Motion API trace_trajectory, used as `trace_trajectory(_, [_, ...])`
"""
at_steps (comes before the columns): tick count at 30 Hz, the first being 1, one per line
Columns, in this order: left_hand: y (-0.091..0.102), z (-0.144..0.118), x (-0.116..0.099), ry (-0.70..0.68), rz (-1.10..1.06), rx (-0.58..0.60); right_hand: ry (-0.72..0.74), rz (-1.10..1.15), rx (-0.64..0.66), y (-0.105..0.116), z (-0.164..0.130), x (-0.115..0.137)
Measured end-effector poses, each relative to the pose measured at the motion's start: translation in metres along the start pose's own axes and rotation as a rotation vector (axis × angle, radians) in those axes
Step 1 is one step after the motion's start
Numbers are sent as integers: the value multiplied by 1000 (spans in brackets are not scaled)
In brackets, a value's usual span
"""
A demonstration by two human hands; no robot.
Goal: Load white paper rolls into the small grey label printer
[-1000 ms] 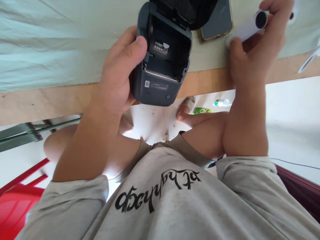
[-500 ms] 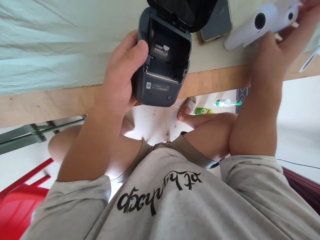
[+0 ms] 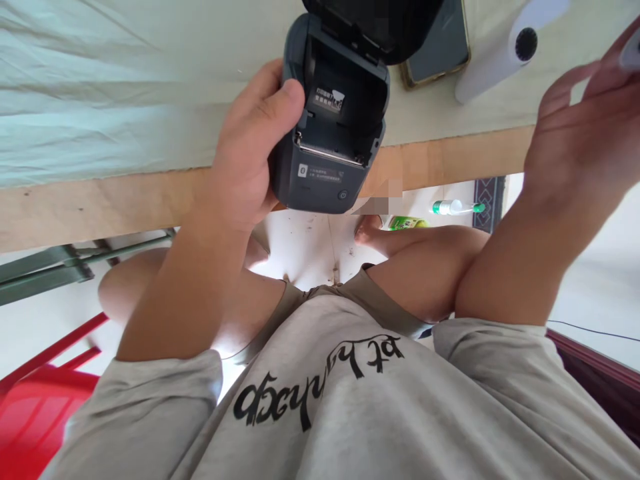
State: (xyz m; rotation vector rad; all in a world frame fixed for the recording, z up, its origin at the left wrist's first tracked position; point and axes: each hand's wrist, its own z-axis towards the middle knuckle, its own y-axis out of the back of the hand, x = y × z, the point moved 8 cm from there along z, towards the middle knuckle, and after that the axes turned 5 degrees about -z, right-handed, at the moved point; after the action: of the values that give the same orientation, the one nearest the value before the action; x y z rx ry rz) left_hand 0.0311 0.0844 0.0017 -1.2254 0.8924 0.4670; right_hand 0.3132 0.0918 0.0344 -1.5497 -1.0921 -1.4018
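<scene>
In the head view, the left hand (image 3: 250, 150) is wrapped around the side of a small dark grey plastic label printer (image 3: 333, 113), thumb pressed on its near top corner and the fingers hidden behind the body. The printer's lid stands open, showing an empty paper bay with a small white sticker inside. It sits over the near wooden edge of the table (image 3: 100, 200), partly past that edge.

It looks like a light, rigid box with smooth sides. A hold across the lower body seems safer than the hinged lid, which would likely flex.

The right hand (image 3: 585, 143), well to the right of the printer, is raised with fingers spread apart. Something pale shows at its fingertips by the frame edge; whether it is gripped I cannot tell.

Beyond the printer lie a dark smartphone (image 3: 440, 43) and a white cylindrical device (image 3: 505, 53) on the pale green tablecloth (image 3: 125, 87).
</scene>
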Motion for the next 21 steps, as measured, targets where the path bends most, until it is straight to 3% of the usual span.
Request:
trace_trajectory(3, [0, 0, -1, 5, 7, 2, 93, -20, 70, -21, -28, 3])
trace_trajectory(6, [-1, -1, -1, 18, 31, -11, -112, -166, 332, -67, -50, -27])
trace_trajectory(9, [0, -1, 0, 8, 15, -50, -190, -169, 383, -90, -58, -39])
trace_trajectory(13, [2, 0, 2, -37, -37, -86, -191, 31, 401, -98, -59, -37])
trace_trajectory(21, [1, 1, 0, -32, -33, -53, -377, 124, 335, -95, -55, -56])
